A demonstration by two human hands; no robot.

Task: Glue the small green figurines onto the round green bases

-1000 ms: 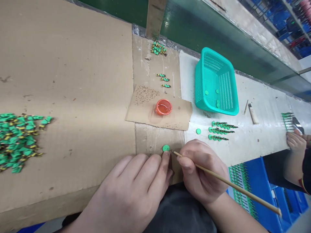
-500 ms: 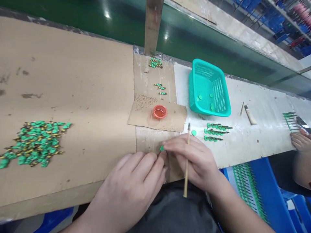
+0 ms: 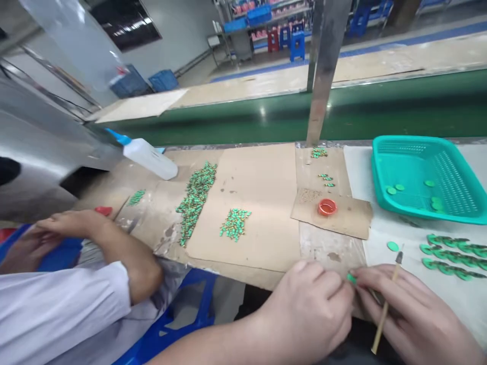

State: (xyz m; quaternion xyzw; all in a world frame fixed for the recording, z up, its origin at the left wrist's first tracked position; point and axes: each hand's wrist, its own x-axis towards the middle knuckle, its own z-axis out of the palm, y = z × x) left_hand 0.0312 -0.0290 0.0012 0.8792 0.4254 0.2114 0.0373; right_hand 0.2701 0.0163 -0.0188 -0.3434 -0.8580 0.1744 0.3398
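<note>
My right hand (image 3: 418, 309) has a thin wooden paintbrush (image 3: 385, 317) lying between its fingers, the dark tip pointing up and away. The same hand pinches a small green disc (image 3: 351, 278) at its fingertips. My left hand (image 3: 314, 306) is closed with curled fingers right beside that disc; its fingertips are hidden, so what it holds does not show. Another green disc (image 3: 392, 246) lies flat on the white sheet just beyond my right hand. Farther off, a small red cup (image 3: 327, 207) with reddish liquid sits on a speckled cardboard piece (image 3: 350, 218).
A teal basket (image 3: 429, 215) holds several green discs. Rows of green discs with dark pieces (image 3: 452, 256) lie at the right. Green-and-yellow pieces form a pile (image 3: 235, 224) and a longer heap (image 3: 198, 197). A white bottle (image 3: 150, 158) and a co-worker's arm (image 3: 125, 253) are at the left.
The view has swung left and up, so a co-worker, the bottle and the longer heap now show. Both hands stay together at the green disc, the brush still in my right hand.
</note>
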